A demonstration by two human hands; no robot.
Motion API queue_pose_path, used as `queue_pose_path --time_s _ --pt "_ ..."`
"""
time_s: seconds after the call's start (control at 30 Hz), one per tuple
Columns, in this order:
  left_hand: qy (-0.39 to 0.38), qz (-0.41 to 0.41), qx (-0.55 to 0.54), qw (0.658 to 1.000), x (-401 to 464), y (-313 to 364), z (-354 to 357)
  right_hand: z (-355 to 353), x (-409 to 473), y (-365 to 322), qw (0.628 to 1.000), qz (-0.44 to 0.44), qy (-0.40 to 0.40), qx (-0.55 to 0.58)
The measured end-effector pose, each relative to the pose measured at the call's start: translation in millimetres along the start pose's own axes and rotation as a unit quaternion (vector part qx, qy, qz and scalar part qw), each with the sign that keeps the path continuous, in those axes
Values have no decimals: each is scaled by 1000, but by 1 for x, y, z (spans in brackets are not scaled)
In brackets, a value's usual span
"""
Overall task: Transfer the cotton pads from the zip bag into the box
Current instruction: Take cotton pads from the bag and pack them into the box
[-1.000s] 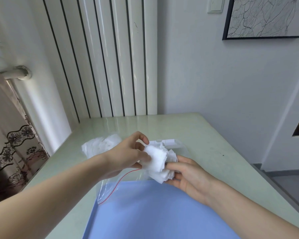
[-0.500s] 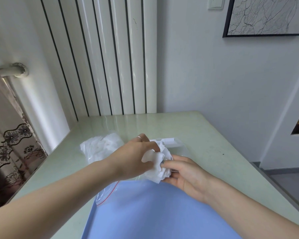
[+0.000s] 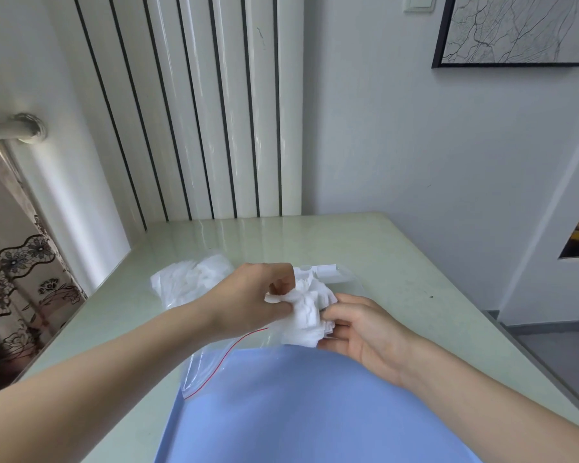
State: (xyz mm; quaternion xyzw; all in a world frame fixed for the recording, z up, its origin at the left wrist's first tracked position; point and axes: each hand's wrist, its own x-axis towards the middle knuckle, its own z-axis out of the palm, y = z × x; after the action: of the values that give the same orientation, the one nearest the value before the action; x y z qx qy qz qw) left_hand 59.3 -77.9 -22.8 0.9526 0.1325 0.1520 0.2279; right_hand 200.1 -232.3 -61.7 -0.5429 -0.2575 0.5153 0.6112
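Two of our bare hands meet over one pale green surface [image 3: 365, 242], which carries everything in reach. Nearest us lies a blue sheet [image 3: 298, 412], the largest thing on it. Across its far left corner sprawls the clear zip bag [image 3: 208, 365] with a red seal line, its mouth toward us; a heap of white cotton pads [image 3: 191, 282] shows at its far end, though we cannot tell whether that heap sits inside the plastic or just behind it. Beyond our knuckles stands one clear box [image 3: 341, 279] with a white clasp, mostly hidden by the bunch we hold, so we cannot see what it contains. Our left hand [image 3: 251, 302] is curled, pinching the left side of a crumpled bunch of pads [image 3: 306, 315] between thumb and fingers. Our right hand [image 3: 365, 329] cups the same bunch from the right, fingers half closed against it. We cannot count the pads.
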Motion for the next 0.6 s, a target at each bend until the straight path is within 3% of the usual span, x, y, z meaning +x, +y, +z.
queue_pose_path --time_s 0.6 --pt "-47 -35 -85 995 9 1 5 1 -3 -13 999 -22 9 -35"
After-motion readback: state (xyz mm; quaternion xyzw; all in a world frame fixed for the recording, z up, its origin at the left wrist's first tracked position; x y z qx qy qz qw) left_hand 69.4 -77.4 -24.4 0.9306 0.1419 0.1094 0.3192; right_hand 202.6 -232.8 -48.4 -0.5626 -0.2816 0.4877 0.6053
